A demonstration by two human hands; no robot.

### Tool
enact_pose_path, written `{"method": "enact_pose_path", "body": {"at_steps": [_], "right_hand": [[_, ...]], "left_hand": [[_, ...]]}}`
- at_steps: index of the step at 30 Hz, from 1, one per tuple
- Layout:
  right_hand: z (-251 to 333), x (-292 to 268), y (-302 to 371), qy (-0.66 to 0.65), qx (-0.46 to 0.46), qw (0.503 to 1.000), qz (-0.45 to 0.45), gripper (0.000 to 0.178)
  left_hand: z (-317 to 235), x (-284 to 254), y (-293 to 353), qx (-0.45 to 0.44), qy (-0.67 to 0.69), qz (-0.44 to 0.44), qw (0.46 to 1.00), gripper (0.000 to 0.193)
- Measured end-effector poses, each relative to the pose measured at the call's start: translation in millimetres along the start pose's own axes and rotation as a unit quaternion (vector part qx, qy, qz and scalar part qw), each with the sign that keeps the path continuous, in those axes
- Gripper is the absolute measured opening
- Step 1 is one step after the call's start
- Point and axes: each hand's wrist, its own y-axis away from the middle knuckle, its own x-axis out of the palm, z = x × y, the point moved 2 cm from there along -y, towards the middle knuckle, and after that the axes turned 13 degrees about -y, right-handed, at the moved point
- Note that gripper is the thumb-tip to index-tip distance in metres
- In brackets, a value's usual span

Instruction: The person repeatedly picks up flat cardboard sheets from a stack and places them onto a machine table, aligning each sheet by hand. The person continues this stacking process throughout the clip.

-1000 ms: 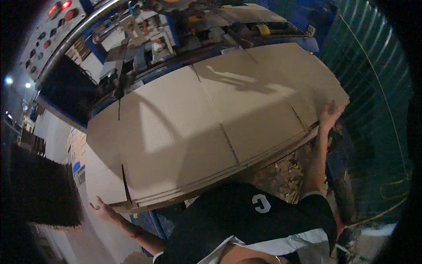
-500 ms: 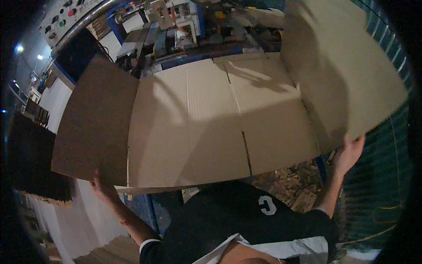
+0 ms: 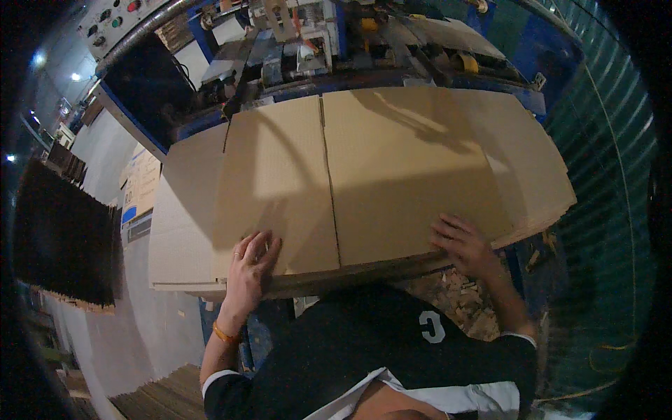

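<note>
A brown cardboard box blank [image 3: 406,189] lies folded flat in front of me. Its two side panels are turned inward and meet along a dark seam a little left of the middle. Beneath it, more flat cardboard sheets [image 3: 183,210] stick out to the left and right in a stack. My left hand [image 3: 253,267] rests on the near edge of the left panel, fingers loosely spread. On the right panel, close to its near edge, my right hand [image 3: 463,245] lies with its fingers stretched out. Neither hand grips anything.
Beyond the cardboard stands a blue machine [image 3: 280,87] with belts and rollers. A control panel [image 3: 112,21] with buttons is at the upper left. Dark stacked sheets [image 3: 66,238] stand at the left. Cardboard scraps [image 3: 455,301] lie below; a green corrugated wall [image 3: 595,231] runs along the right.
The two raised side panels have been folded inward and now lie flat. Both hands have come inward from the outer corners, let go of the panels and now rest on top.
</note>
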Motion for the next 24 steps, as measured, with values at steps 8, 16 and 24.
{"method": "enact_pose_path", "body": {"at_steps": [8,16,24], "right_hand": [[-81,-19,-56,0.069,0.088,0.991,0.078,0.052],[-158,-17,-155,0.163,0.249,0.954,0.024,0.053],[-166,-37,-92,0.149,0.296,0.937,-0.111,0.061]], "left_hand": [[43,20,-51,0.009,0.07,-0.036,0.997,0.061],[114,80,-170,-0.056,0.06,-0.051,0.995,0.06],[131,61,-121,-0.134,-0.085,-0.18,0.971,0.068]]}}
